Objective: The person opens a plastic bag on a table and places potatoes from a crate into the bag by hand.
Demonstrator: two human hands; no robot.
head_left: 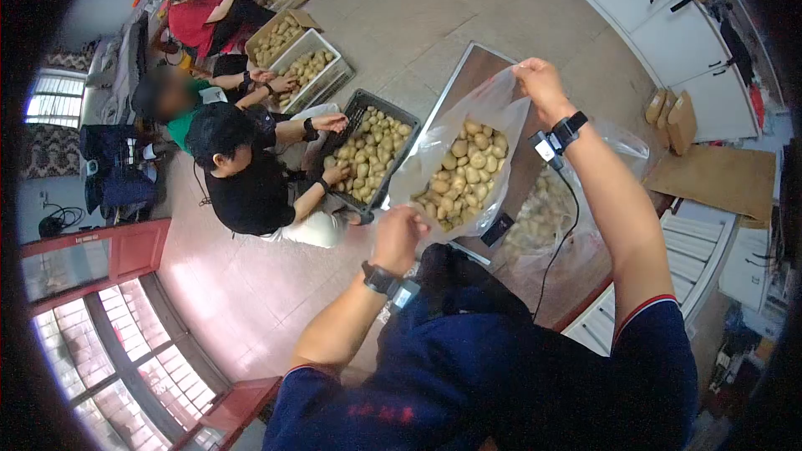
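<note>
A clear plastic bag point(511, 140) stands open on the low brown table point(478, 75), with many potatoes point(468, 169) inside. My right hand point(541, 88) pinches the bag's far rim and holds it up. At the near left side of the bag my left hand point(399, 238) is closed on its rim. A second plastic bag of potatoes point(541, 215) lies on the table to the right. Between the two bags is a small black object point(497, 229). A black cable runs down from the device on my right wrist.
Left of the table, a crouching person in black point(238, 171) reaches into a black crate point(404, 114) of potatoes. Beyond are a white bin point(338, 54), a cardboard box point(302, 17) and other seated people. Flattened cardboard point(718, 179) and a white rack point(689, 242) stand right.
</note>
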